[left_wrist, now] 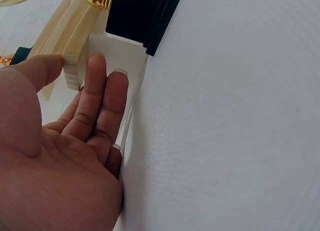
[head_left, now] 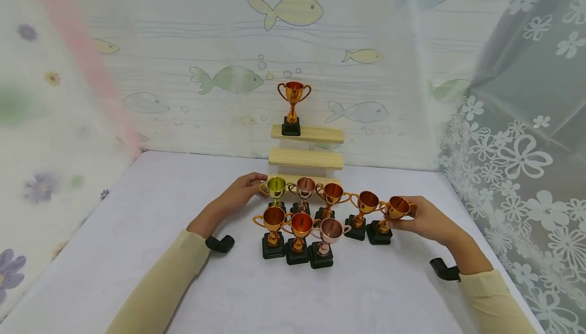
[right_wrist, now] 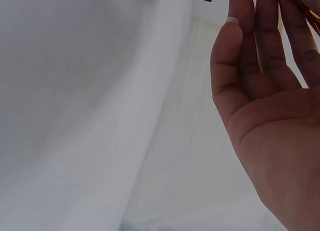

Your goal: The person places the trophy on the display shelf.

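Note:
In the head view my right hand grips the orange-gold trophy cup at the right end of the back row, with the thumb by its stem and the fingers at its handle. Its black base stands on or close over the white table. My left hand reaches to the left end of the small wooden step stand. Its thumb and extended fingers touch the end of a wooden step in the left wrist view. Beside these fingers stands a yellow-gold trophy.
One orange-gold trophy stands on the top step's left side. Several more cups fill two rows before the stand, including a pinkish trophy at the front. A fish-print curtain hangs behind; a lace-flowered sheet borders the right.

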The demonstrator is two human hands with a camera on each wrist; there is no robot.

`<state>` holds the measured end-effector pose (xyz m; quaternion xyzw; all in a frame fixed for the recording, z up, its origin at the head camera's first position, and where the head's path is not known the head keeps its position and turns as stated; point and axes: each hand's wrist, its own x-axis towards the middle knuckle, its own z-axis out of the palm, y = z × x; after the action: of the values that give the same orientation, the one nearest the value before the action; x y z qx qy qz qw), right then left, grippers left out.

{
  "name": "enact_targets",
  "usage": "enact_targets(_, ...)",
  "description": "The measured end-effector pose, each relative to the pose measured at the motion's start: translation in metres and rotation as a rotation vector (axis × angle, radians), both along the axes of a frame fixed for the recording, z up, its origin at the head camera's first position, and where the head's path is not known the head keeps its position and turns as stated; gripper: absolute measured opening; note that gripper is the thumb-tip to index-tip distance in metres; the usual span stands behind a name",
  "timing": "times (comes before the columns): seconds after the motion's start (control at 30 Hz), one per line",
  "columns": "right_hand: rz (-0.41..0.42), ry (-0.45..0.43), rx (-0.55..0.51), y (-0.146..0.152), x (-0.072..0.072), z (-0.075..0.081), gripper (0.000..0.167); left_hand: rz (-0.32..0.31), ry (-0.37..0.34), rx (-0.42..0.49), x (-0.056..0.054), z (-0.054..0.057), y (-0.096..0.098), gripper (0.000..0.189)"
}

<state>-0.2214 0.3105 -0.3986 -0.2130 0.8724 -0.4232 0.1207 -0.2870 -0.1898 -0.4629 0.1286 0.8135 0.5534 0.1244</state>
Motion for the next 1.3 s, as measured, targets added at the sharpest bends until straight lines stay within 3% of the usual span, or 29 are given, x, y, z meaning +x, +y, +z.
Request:
enact_targets(0.5, 0.001, 0.055, -0.042, 0.008, -0.008, 0.033, 0.032, 0.002, -0.007, 0.007, 0.003, 0.002, 0.001, 0.048)
enact_targets(1.0, -0.014, 0.192, 0.06, -0.007, -0.036, 0.101, 0.019, 0.009, -0.009, 0.002, 0.002, 0.001, 0.002, 0.048)
enact_targets(1.3, -0.062, 0.119, 0.0, -0.029, -0.06, 0.131, 0.027, 0.003, 0.003, 0.001, -0.001, 0.0, 0.001, 0.049)
